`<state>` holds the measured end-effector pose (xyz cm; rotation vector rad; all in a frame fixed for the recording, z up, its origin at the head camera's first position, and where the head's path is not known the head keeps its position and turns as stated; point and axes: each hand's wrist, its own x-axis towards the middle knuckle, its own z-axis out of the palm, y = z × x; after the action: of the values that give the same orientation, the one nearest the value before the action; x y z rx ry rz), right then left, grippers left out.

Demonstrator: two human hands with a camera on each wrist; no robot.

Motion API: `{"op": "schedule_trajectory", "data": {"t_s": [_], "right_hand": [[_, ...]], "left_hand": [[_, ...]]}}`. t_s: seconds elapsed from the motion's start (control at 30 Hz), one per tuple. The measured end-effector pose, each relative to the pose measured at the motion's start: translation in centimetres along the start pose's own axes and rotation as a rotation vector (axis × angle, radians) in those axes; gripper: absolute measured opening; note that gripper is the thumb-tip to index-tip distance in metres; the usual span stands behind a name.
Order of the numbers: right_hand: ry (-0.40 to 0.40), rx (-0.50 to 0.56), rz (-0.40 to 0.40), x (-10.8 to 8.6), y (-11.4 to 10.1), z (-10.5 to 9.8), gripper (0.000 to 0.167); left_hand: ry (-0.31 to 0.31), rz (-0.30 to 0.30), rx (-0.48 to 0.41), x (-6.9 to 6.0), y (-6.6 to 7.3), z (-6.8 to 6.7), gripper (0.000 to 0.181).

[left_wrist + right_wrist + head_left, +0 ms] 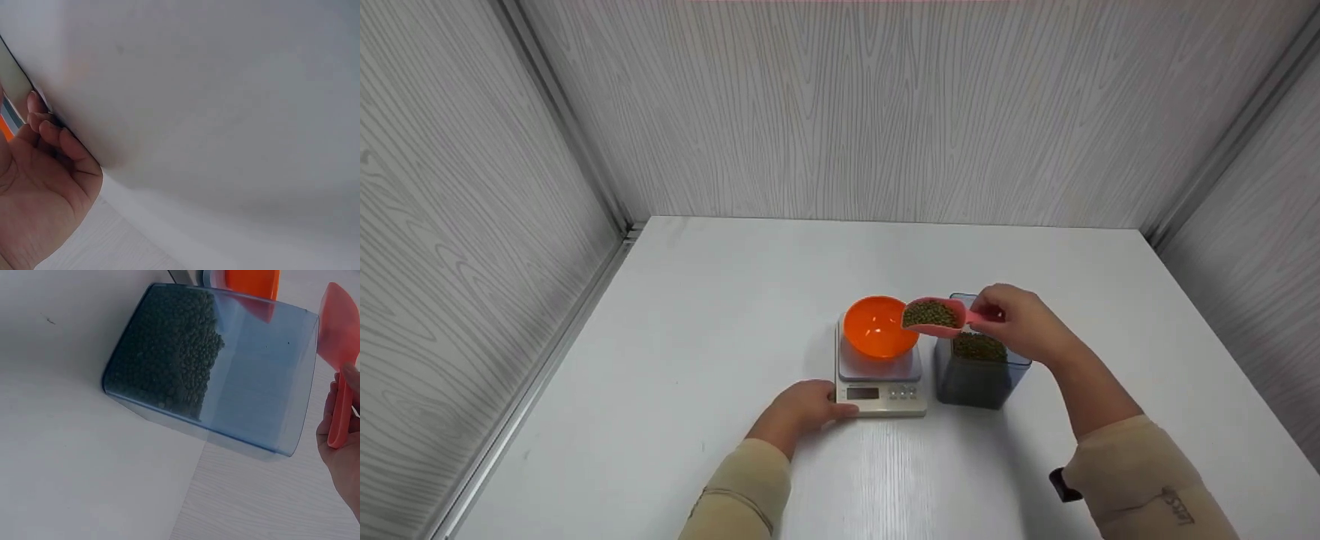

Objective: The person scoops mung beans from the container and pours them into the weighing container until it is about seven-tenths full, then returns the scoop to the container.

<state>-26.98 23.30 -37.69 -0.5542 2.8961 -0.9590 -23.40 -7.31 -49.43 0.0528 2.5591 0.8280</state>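
Observation:
An orange bowl [877, 328] stands on a kitchen scale [885, 401]. My left hand [806, 407] grips the scale's front left corner, thumb on the front edge; in the left wrist view the fingers of the hand [53, 180] are curled at its edge. My right hand [1024, 322] pinches the handle of a pink scoop [937, 330], which holds green beans [928, 313] and hangs beside the bowl's right rim. A clear bluish container [976, 384], partly filled with green beans, stands under the right hand. In the right wrist view the scoop [339, 329] is above the container [253, 377].
The white table [720, 300] extends around the scale and container. Grey wood-patterned panels [840, 112] enclose it at the back and both sides. A small dark object [1065, 485] shows at the right sleeve.

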Motion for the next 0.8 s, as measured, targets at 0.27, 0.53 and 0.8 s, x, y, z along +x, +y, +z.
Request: {"op": "schedule_trajectory", "data": {"t_s": [0.27,0.53,0.8], "right_hand": [[-0.001,-0.073,-0.012,0.9,-1.0,0.7,0.011],[0.001,-0.12,-0.048,1.3,-1.1,1.0,0.012],[-0.016,-0.155,-0.036,1.6,-0.9,1.2,0.008]], "left_hand": [[0.001,0.011,0.001,0.1,0.0,0.1,0.035],[0.003,0.029,0.013,0.3,-0.2,0.2,0.034],[0.001,0.031,0.003,0.2,-0.1,0.0,0.034]]}}
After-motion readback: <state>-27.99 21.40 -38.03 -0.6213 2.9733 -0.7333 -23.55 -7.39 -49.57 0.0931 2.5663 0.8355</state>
